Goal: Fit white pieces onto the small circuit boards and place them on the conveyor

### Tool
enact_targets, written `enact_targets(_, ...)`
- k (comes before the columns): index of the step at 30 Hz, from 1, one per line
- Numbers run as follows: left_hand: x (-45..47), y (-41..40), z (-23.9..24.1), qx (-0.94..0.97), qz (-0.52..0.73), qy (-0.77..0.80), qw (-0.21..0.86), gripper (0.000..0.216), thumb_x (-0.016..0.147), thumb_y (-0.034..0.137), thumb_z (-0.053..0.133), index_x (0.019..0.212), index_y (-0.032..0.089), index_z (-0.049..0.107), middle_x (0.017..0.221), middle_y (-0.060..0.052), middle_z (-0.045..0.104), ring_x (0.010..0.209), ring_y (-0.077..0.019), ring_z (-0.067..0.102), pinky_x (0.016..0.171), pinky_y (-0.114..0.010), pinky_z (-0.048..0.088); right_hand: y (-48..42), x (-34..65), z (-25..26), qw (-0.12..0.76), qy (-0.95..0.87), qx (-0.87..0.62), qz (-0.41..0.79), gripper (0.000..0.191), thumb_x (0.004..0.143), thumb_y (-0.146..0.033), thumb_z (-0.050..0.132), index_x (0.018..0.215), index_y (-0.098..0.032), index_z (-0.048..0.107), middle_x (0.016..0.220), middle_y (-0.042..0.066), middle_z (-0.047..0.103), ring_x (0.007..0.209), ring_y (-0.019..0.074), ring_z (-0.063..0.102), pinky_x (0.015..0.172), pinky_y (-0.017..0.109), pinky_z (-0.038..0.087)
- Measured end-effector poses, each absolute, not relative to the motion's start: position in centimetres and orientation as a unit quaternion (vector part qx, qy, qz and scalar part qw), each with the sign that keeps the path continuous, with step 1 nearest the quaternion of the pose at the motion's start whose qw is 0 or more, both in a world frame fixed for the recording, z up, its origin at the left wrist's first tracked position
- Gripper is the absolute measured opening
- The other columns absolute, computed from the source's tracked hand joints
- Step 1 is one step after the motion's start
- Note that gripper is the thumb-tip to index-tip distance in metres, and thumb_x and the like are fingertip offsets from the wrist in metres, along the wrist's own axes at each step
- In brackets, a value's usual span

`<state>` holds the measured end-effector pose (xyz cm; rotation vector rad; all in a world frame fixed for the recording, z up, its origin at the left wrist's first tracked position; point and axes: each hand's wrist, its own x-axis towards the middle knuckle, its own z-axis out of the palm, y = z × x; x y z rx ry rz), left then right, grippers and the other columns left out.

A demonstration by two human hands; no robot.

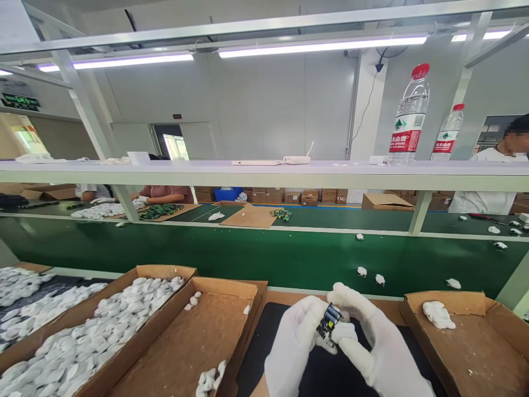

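**Head view: circuit board held over black mat, trays part filled**

Both gloved hands pinch one small circuit board (329, 322) above the black mat (264, 353) at the near edge of the bench. Left hand (295, 342) grips its left side; right hand (367, 336) closes fingers on its right side. Left cardboard tray (140, 273) is heaped with white housings (82, 342); the middle tray (231, 286) holds few, the right tray (475, 303) one. Judged: most pieces remain unprocessed.
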<state>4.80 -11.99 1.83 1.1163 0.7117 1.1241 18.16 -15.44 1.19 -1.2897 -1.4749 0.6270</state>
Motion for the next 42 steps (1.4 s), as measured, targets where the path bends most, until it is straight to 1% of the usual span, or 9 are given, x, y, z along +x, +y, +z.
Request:
enact_targets(3, 4.9, -11.9, 1.6, 0.537, 0.493, 0.356, 0.585, 0.049, 0.078, 0.058, 0.054, 0.054, 0.015, 0.058, 0.047, 0.002, 0.053, 0.045, -0.0101, 0.049, 0.048, -0.021, 0.042, -15.5, 18.2, 2.0, 0.471, -0.645, -0.505, 0.328, 0.038, 0.076, -0.031, 0.057, 0.111, -0.019, 0.061, 0.101, 0.01, 0.067, 0.087, 0.0245, 0.064, 0.083, 0.039, 0.053)
enact_targets(6, 4.3, -11.2, 0.6, 0.589, 0.509, 0.379, 0.502, 0.046, 0.083, 0.053, 0.048, 0.06, 0.015, 0.062, 0.056, -0.001, 0.06, 0.055, -0.0133, 0.055, 0.054, -0.023, 0.047, -15.7, 18.0, 2.8, 0.502, -0.628, -0.504, 0.316, 0.027, 0.069, -0.029, 0.065, 0.095, -0.02, 0.066, 0.103, 0.01, 0.065, 0.097, 0.0268, 0.06, 0.09, 0.039, 0.048)
enact_targets(11, 2.7, -10.7, -1.2, 0.672, 0.586, 0.336, 0.305, 0.029, 0.084, 0.041, 0.054, 0.101, 0.02, 0.066, 0.107, -0.008, 0.067, 0.099, -0.023, 0.062, 0.09, -0.035, 0.049, -16.6, 17.9, 3.2, 0.6, -0.48, -0.424, 0.48, 0.034, 0.072, -0.044, 0.068, 0.096, -0.02, 0.063, 0.084, 0.006, 0.063, 0.079, 0.0215, 0.059, 0.078, 0.036, 0.048)
enact_targets(14, 2.8, -11.0, -1.5, 0.752, 0.584, 0.215, 0.217, 0.058, 0.076, 0.048, 0.064, 0.126, 0.022, 0.051, 0.13, -0.012, 0.053, 0.119, -0.0282, 0.051, 0.099, -0.04, 0.044, -17.0, 17.6, 3.0, 0.618, -0.428, -0.34, 0.565, 0.039, 0.068, -0.047, 0.072, 0.095, -0.02, 0.064, 0.079, 0.004, 0.06, 0.072, 0.0182, 0.055, 0.073, 0.034, 0.046)
enact_targets(20, 4.4, -10.8, -0.4, 0.775, 0.605, 0.101, 0.153, 0.037, 0.082, 0.036, 0.061, 0.116, 0.023, 0.053, 0.111, -0.01, 0.061, 0.104, -0.0191, 0.06, 0.087, -0.03, 0.052, -16.4, 16.9, 2.6, 0.596, -0.46, -0.29, 0.591, 0.03, 0.071, -0.04, 0.073, 0.088, -0.017, 0.063, 0.08, 0.004, 0.056, 0.078, 0.0175, 0.052, 0.075, 0.032, 0.043)
enact_targets(27, 3.7, -9.8, 0.2, 0.779, 0.615, 0.053, 0.11, 0.047, 0.074, 0.045, 0.069, 0.111, 0.023, 0.051, 0.098, -0.009, 0.065, 0.097, -0.0211, 0.061, 0.083, -0.035, 0.053, -15.8, 17.3, 1.8, 0.563, -0.466, -0.254, 0.634, 0.037, 0.067, -0.049, 0.073, 0.082, -0.016, 0.065, 0.075, 0.004, 0.052, 0.068, 0.0154, 0.046, 0.063, 0.029, 0.042)
enact_targets(32, 3.5, -9.9, 0.6, 0.779, 0.608, 0.02, 0.153, 0.047, 0.073, 0.049, 0.067, 0.11, 0.025, 0.051, 0.095, -0.007, 0.066, 0.097, -0.0198, 0.061, 0.083, -0.032, 0.052, -16.5, 17.2, 1.9, 0.557, -0.438, -0.247, 0.661, 0.036, 0.074, -0.051, 0.066, 0.094, -0.021, 0.066, 0.077, 0.004, 0.052, 0.074, 0.0183, 0.049, 0.066, 0.031, 0.044)
enact_targets(37, 3.6, -10.2, 0.4, 0.772, 0.597, 0.014, 0.219, 0.051, 0.07, 0.05, 0.07, 0.111, 0.027, 0.051, 0.098, -0.008, 0.065, 0.095, -0.0215, 0.062, 0.085, -0.036, 0.051, -16.8, 16.3, 3.2, 0.53, -0.493, -0.205, 0.658, 0.039, 0.07, -0.052, 0.069, 0.073, -0.014, 0.06, 0.073, 0.002, 0.046, 0.064, 0.0115, 0.041, 0.055, 0.022, 0.035)
enact_targets(42, 3.8, -10.4, 0.0, 0.765, 0.592, 0.01, 0.255, 0.051, 0.07, 0.046, 0.071, 0.112, 0.029, 0.049, 0.099, -0.008, 0.064, 0.094, -0.0222, 0.062, 0.084, -0.038, 0.051, -16.4, 16.3, 2.6, 0.545, -0.527, -0.282, 0.588, 0.044, 0.075, -0.058, 0.062, 0.069, -0.014, 0.056, 0.062, 0.001, 0.047, 0.06, 0.0121, 0.043, 0.059, 0.026, 0.039)
